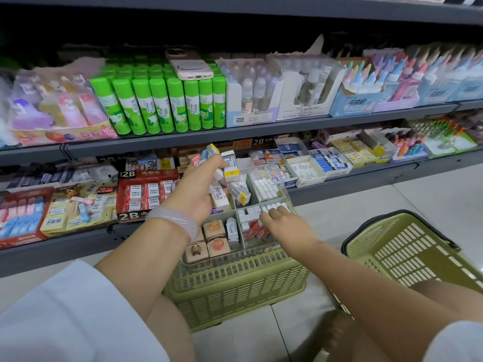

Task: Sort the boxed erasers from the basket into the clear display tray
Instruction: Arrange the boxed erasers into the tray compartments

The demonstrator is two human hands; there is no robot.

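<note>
We see the left hand (201, 184) raised just above the clear display tray (264, 248), its grip wrapped around a fistful of boxed erasers (231, 169); white sleeves with yellow ends fan out from the fingers toward twelve and three o'clock. A pale bangle (173, 219) circles that wrist. The right hand (283, 222) reaches into the tray from five o'clock, fingers bent down onto the small white erasers (251, 216) in the near right compartment; its grip looks narrow, fingertips touching the row, though we cannot tell whether anything is pinched between them.

The tray sits on top of an upturned green basket (235, 286) on the floor, straight ahead of us. Its far right compartment holds a tidy block of white erasers (264, 188); the near left compartment holds tan boxes with round windows (213, 237), with one upright white boxed eraser (232, 232) beside them. Red-and-white packs lie under the right hand's fingers.

A second green basket (415, 257) stands at three o'clock of the tray, tilted, and we cannot see anything lying inside it from here.

Beyond the tray, the lower shelf (167, 145) carries red 2B eraser cartons (147, 190) at ten o'clock. On the shelf above, green glue sticks (156, 105) stand in rows with a pink phone (189, 65) lying on top.
</note>
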